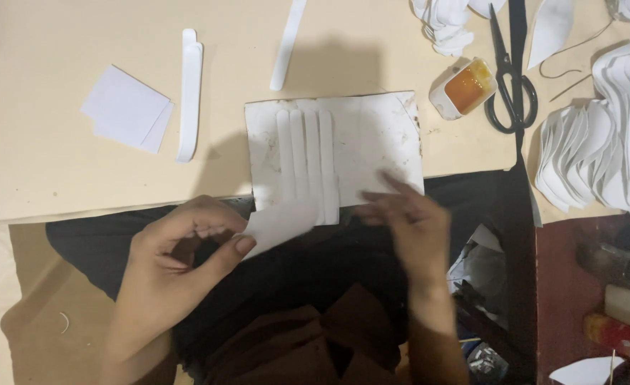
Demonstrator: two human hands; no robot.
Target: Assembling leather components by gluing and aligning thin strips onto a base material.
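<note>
My left hand [176, 249] pinches a white paper piece [281, 222] between thumb and fingers at the near edge of a stained white board [379, 135]. Several narrow white paper strips [308, 153] lie side by side on the board's left half. My right hand [408, 221] is blurred, its fingers stretched over the board's near right edge beside the strips; nothing shows in it.
A beige table [58, 171] holds a small tub of amber glue [465, 87], black scissors [511, 78], stacks of cut white paper shapes [607, 142], loose white strips [190, 93] and white paper squares [126, 108]. Bottles [625, 306] stand at lower right.
</note>
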